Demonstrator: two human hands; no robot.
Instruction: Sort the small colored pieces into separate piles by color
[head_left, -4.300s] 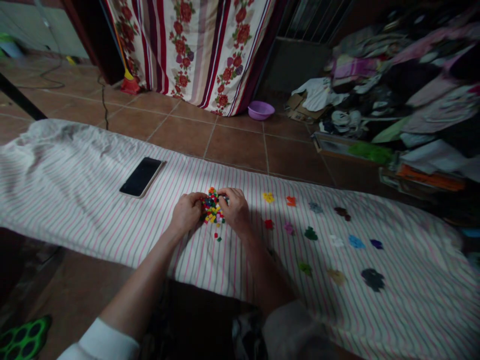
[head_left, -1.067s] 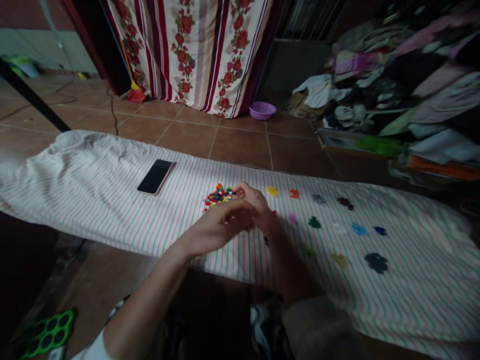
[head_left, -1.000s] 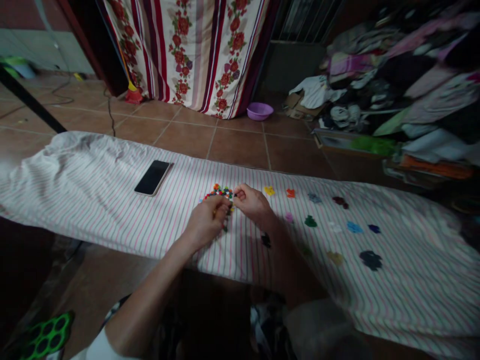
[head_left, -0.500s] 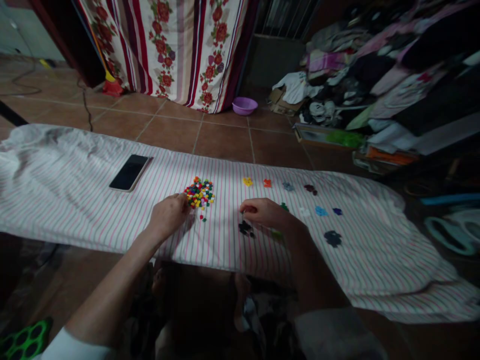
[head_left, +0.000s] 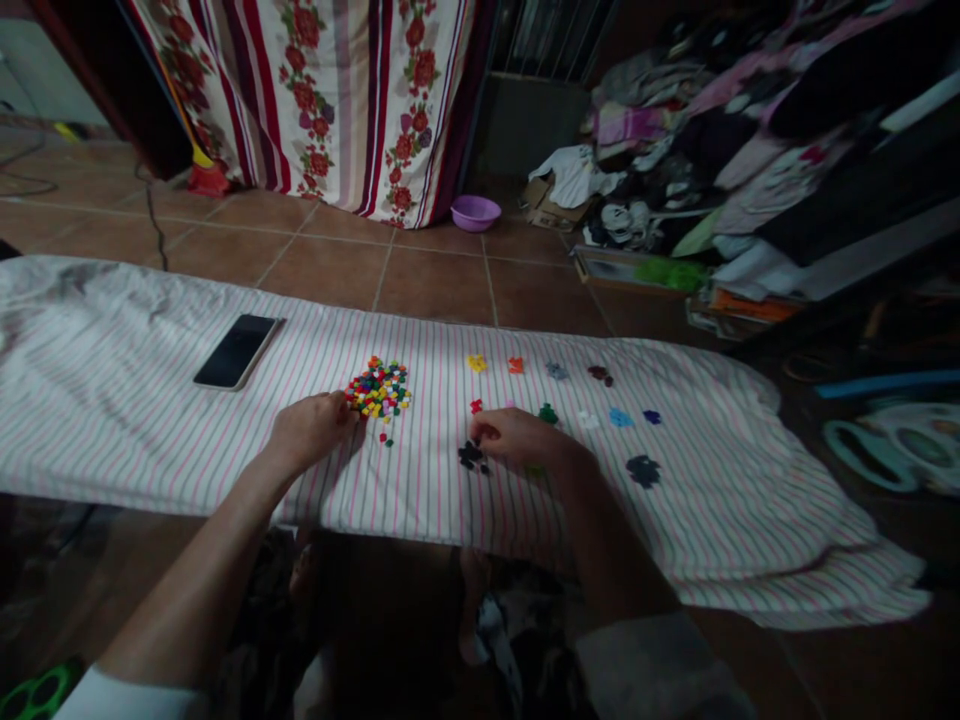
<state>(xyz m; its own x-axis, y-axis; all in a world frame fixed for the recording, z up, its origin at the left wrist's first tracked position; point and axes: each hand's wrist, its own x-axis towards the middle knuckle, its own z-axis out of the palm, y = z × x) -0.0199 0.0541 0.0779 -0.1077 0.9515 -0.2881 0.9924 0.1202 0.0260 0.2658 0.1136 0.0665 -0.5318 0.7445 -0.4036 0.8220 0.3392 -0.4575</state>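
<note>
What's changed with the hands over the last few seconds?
The right hand has moved right, off the coloured pile, to beside a dark cluster. The left hand has drawn back to the pile's near edge. Whether either holds a piece is unclear. The phone and the colour clusters stayed put.

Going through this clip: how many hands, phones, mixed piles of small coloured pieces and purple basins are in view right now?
Left hand: 1
Right hand: 1
Smartphone: 1
Mixed pile of small coloured pieces: 1
Purple basin: 1
Total: 5
</note>
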